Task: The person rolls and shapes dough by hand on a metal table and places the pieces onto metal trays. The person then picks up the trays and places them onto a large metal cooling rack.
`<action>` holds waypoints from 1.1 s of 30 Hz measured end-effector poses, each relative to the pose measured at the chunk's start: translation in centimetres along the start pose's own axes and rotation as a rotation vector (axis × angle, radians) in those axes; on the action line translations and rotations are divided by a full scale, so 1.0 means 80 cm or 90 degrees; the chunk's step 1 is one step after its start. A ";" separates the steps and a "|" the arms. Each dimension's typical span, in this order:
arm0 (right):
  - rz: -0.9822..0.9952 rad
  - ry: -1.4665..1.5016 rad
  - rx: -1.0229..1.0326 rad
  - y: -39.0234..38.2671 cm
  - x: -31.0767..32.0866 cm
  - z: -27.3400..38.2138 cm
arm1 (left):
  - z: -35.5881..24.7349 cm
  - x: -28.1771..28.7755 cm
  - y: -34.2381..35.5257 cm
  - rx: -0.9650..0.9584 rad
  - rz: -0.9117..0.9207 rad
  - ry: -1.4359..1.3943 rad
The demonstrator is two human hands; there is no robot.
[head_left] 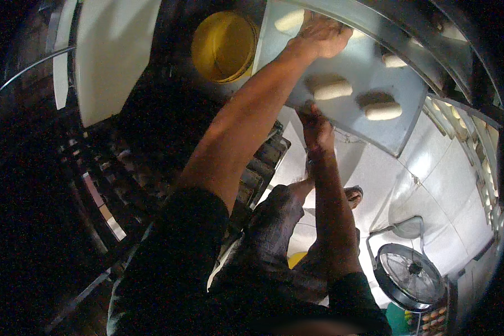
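A grey metal baking tray (387, 84) extends away from me with several pale dough rolls on it. My right hand (318, 127) grips its near edge, thumb on top and the other fingers below. Across the tray, my left hand (325, 37) is closed, knuckles up, close to the far rim; whatever its fingers hold is hidden. One dough roll (289, 21) lies to the left of that hand, and part of another shows at its right. Nearer to me are two more, a dough roll (333, 89) and a second dough roll (383, 111).
A yellow bucket (221, 47) stands left of the tray. Metal rack bars (465, 61) curve along the upper right, with shelves of more pale pieces beyond. On the tiled floor (425, 196) stands a round black fan (410, 275). Dark slatted stacks (263, 162) stand left of my legs.
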State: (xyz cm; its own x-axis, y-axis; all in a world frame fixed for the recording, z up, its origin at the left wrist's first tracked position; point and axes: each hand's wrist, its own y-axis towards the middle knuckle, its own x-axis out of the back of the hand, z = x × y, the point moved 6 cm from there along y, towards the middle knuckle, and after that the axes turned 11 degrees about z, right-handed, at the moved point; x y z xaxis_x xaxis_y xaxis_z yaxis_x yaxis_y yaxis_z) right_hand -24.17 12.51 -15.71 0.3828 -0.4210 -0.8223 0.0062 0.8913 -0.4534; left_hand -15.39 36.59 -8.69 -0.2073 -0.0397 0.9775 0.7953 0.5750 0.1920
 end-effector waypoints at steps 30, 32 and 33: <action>-0.153 -0.966 -0.002 -0.096 0.145 0.138 | -0.262 0.021 -0.356 0.355 0.258 -0.440; -0.199 -0.991 -0.099 -0.231 0.187 0.107 | -0.303 0.042 -0.352 0.347 0.349 -0.494; -0.168 -1.066 -0.091 -0.307 0.216 0.090 | -0.328 0.055 -0.347 0.335 0.398 -0.524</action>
State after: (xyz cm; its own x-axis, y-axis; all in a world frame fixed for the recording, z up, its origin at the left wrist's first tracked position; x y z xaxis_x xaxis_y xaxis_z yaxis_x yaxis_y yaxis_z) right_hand -11.07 -15.41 -16.28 0.8679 0.1649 0.4686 0.1831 0.7707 -0.6104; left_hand -23.47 -1.01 -7.41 -0.3232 0.8038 0.4994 0.5939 0.5832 -0.5542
